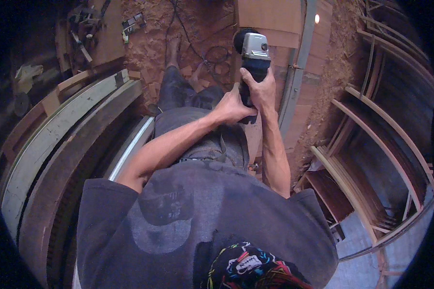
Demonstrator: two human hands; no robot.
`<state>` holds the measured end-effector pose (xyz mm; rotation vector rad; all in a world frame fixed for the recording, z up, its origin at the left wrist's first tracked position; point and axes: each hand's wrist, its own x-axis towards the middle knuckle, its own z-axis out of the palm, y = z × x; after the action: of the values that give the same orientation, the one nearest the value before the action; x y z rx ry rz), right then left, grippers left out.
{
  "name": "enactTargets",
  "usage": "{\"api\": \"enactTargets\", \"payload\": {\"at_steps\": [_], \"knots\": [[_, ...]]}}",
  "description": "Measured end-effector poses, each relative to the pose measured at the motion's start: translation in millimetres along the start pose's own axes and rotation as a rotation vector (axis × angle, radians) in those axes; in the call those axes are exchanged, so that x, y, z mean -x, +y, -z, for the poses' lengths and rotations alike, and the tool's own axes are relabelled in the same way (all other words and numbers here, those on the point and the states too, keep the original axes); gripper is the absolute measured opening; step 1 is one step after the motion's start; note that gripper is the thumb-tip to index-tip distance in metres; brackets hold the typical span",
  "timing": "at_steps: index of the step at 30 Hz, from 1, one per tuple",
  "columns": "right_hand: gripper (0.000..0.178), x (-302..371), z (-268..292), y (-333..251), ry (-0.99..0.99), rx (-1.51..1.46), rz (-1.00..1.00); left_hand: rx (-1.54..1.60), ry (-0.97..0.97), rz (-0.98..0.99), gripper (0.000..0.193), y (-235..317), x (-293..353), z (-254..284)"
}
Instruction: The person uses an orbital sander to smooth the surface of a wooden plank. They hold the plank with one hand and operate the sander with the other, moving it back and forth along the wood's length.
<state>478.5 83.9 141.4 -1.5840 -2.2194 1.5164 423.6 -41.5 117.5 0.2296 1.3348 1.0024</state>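
Note:
In front of my body I hold an angle grinder (pixel 256 46) with a silver head and a black body. Its dark round disc (pixel 244 40) shows at the head's left side, next to a wooden board (pixel 270 14). My right hand (pixel 262 90) is closed round the black body just behind the head. Lower down, my left hand (pixel 230 107) grips the rear part of the same grinder. The fingers of both hands are partly hidden. Whether the disc touches the wood I cannot tell.
A long grey metal bar (pixel 294 89) runs along the wood just right of the grinder. A dark cord (pixel 193 48) trails over the shavings-covered ground (pixel 149 43). Long beams (pixel 58 130) lie on the left, wooden frames (pixel 371 120) on the right. Tools (pixel 84 26) lie far left.

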Motion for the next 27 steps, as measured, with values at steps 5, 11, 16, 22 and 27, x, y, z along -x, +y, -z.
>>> {"api": "enactTargets", "payload": {"at_steps": [5, 11, 16, 22, 27], "knots": [[0.063, 3, -1, 11, 0.017, 0.009, 0.035, -0.094, 0.129, -0.111, 0.096, -11, 2, -9], [0.067, -15, 9, 27, 0.068, -0.093, -0.022, -0.168, 0.048, -0.081, 0.094, 8, -14, -9], [0.066, -15, 10, 22, 0.019, 0.001, -0.010, -0.147, 0.077, -0.083, 0.102, -21, -28, -13], [0.070, -7, 12, 15, 0.014, -0.003, 0.002, -0.169, 0.052, -0.135, 0.103, -14, -19, -11], [0.070, -26, 44, 43, 0.099, -0.039, -0.018, -0.226, -0.055, -0.048, 0.105, 15, -46, -34]]}}
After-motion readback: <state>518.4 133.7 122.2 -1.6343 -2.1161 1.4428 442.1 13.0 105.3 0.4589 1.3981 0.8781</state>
